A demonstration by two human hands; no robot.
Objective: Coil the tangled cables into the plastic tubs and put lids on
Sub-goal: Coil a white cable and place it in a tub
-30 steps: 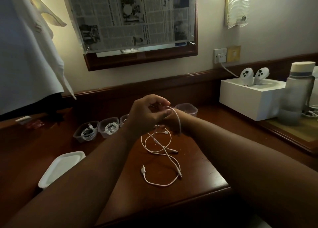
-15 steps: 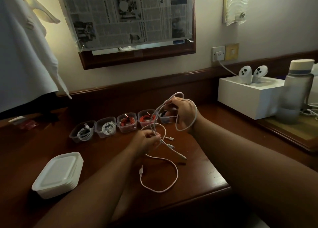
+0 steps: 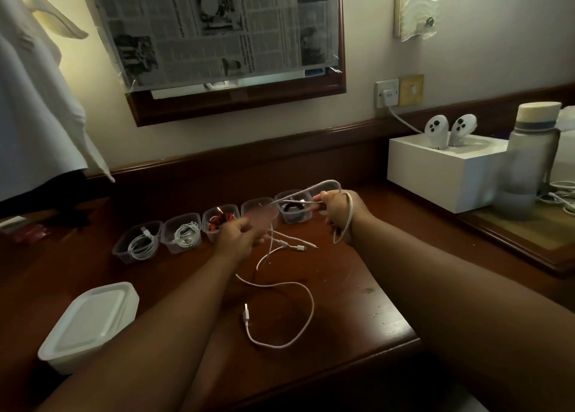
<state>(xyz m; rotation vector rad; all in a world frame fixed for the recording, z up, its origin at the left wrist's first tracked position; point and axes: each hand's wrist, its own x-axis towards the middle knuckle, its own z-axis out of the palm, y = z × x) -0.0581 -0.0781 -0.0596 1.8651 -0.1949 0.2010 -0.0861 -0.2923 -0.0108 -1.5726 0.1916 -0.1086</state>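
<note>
A white cable (image 3: 298, 290) trails loose over the wooden desk (image 3: 357, 302), its plug ends lying near the middle. My right hand (image 3: 340, 214) grips loops of it, raised above the desk, with a loop hanging round the hand. My left hand (image 3: 238, 234) pinches the same cable lower down and to the left. Behind my hands stands a row of several small clear tubs: two with coiled white cables (image 3: 138, 245) (image 3: 183, 235), one with a red cable (image 3: 219, 221), one partly hidden (image 3: 258, 207), and one with a dark cable (image 3: 294, 210). A stack of white lids (image 3: 88, 321) sits front left.
A white box (image 3: 445, 175) holding two white controllers (image 3: 435, 130) stands at the right, with a grey bottle (image 3: 529, 159) beside it. A plug and cord run from the wall socket (image 3: 387, 93). White cloth (image 3: 34, 100) hangs at the left. The desk's front edge is close.
My left hand came away from my right hand, dropped leftward and slid along the cable. My right hand now holds wound loops. The loose cable has shifted on the desk.
</note>
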